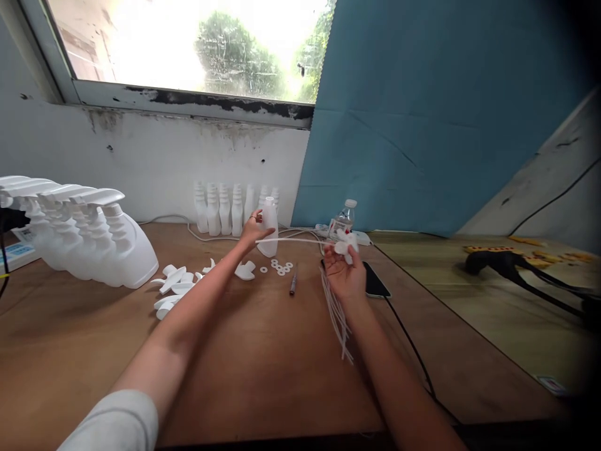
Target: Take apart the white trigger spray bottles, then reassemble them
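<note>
My left hand (252, 232) is wrapped round a white plastic bottle (269, 219) with an open neck, upright at the back of the table. In my right hand (345, 275) is a white trigger spray head (346, 244). Its thin dip tube (295, 240) points left, and the free end passes in front of the bottle near my left thumb. Several white washers (280, 269) lie below the bottle, beside a dark slim pen-like tool (293, 283). A bundle of thin clear tubes (334, 313) rests under my right hand.
Assembled spray bottles (126, 244) stand in a row at left, near loose white spray heads (176, 288). More white bottles (225, 213) line the wall. A clear bottle (345, 216), a phone (376, 282) and its black cable (413, 347) are on the right.
</note>
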A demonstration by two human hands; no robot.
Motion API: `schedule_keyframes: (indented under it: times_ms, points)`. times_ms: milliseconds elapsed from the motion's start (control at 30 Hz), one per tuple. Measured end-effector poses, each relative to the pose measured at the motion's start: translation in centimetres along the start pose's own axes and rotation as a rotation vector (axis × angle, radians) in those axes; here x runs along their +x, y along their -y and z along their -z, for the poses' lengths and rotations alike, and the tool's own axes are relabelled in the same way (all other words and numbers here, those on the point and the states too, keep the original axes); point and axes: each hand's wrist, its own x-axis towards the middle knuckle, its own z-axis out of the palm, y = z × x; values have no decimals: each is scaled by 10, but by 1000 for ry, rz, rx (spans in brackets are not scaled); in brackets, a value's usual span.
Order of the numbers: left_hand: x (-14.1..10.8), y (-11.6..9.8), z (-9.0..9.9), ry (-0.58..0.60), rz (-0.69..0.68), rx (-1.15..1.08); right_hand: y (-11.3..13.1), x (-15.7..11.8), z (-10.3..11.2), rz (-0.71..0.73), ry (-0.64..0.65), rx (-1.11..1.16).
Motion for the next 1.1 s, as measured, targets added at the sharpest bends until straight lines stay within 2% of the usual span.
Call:
schedule_keyframes:
  times_ms: [67, 167, 267, 433, 633, 700, 800, 933, 1000, 1100]
  points:
    - [-17, -7, 13, -59, -76, 63, 17, -5, -12, 97, -5, 16]
    - [-40, -20, 38, -162, -340, 292, 41, -19, -34, 338, -17, -4]
    - [-58, -29, 63, -212, -546, 551, 55, -32, -51, 437, -26, -58]
    - [-77, -33, 85, -243, -607, 688, 55, -37, -60, 483, 51, -199]
    - [-102, -45, 83, -180, -741, 728, 49, -39, -81, 541, 186, -382]
    - [-114, -54, 77, -155, -735, 679, 42, -40, -94, 556, 256, -451]
    - [-133, -68, 66, -122, -651, 561, 26, -40, -113, 538, 309, -585]
    - [-149, -79, 52, -107, -538, 447, 4, -38, -135, 430, 438, -846]
    - [-150, -78, 49, -120, -468, 406, -7, -35, -143, 335, 537, -854]
    - [-145, -68, 46, -143, -374, 330, -26, -31, -148, 194, 632, -733]
